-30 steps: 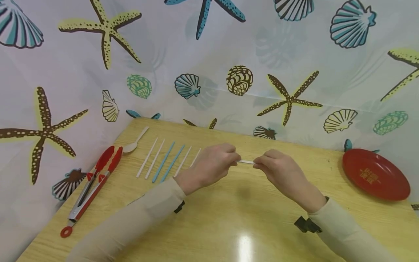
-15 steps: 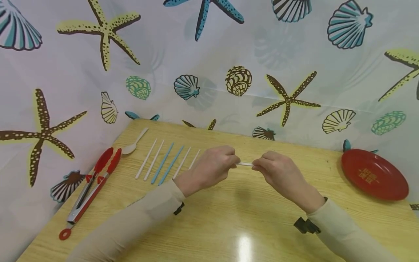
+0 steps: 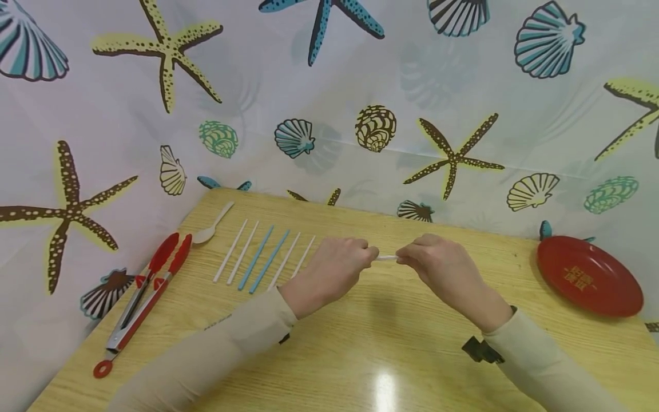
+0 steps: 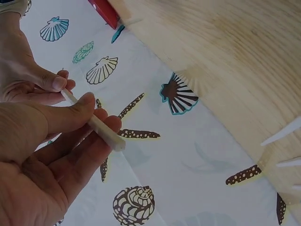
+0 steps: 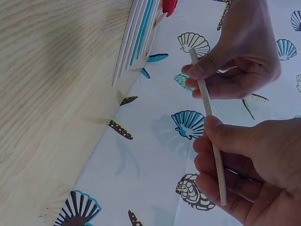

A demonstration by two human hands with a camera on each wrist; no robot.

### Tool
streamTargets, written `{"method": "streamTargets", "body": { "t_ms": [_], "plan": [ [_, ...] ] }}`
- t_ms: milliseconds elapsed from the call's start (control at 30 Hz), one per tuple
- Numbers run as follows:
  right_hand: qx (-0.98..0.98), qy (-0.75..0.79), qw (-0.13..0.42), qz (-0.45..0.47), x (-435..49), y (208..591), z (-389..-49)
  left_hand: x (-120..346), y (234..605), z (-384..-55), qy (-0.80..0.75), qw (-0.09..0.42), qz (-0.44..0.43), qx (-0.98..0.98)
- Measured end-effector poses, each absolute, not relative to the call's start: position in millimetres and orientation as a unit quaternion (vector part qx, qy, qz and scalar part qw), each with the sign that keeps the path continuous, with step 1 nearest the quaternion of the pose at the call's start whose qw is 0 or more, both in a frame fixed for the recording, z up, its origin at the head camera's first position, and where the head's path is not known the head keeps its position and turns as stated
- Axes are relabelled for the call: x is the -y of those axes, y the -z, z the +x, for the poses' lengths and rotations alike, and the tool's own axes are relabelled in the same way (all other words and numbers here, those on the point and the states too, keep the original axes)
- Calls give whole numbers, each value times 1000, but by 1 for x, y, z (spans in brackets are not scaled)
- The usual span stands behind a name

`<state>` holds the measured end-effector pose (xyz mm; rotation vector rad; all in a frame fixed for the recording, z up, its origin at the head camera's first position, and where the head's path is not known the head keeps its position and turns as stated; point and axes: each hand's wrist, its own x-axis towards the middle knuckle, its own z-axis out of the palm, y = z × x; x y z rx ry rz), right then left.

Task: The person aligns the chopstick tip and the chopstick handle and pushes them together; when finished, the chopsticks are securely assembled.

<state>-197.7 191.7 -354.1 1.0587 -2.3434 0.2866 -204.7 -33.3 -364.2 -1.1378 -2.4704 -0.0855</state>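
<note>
Between my two hands runs a white chopstick (image 3: 386, 257), held roughly level above the table. My left hand (image 3: 332, 266) pinches one end between thumb and fingers; in the left wrist view the blunt square end of the chopstick (image 4: 101, 127) sticks out past the fingers. My right hand (image 3: 440, 266) pinches the other end, thumb on top in the right wrist view, where the chopstick (image 5: 207, 103) shows nearly whole. Left of the hands, two white chopsticks (image 3: 230, 250), two blue chopsticks (image 3: 255, 257) and two more white chopsticks (image 3: 284, 262) lie side by side.
A white spoon (image 3: 207, 233) lies at the table's far left corner. Red-tipped metal tongs (image 3: 144, 300) lie along the left edge. A red oval plate (image 3: 589, 274) sits at the right. A shell-patterned cloth (image 3: 329, 166) hangs behind the wooden table (image 3: 412, 355).
My left hand has turned slightly and its knuckles sit a little lower, while it keeps pinching the chopstick. The right hand has stayed almost in place. The things on the table have not moved.
</note>
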Motion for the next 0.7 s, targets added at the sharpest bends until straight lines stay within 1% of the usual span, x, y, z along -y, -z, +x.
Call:
{"method": "streamTargets", "body": {
  "t_ms": [67,300,433,533,633,700],
  "plan": [
    [868,-104,278,397,-193,352,-199,32,365,-205,66,182,-405,894],
    [846,-110,304,424,-195,345,-208,28,363,-206,251,27,-365,896],
    [829,-108,314,449,-194,344,-214,28,364,-209,327,-32,-334,884],
    [825,-118,313,455,-193,346,-218,30,367,-211,395,-88,-304,862],
    [831,-154,303,441,-191,351,-223,33,372,-214,474,-147,-264,827],
    [835,-188,295,425,-190,355,-227,35,376,-216,519,-174,-237,802]
  ]
}}
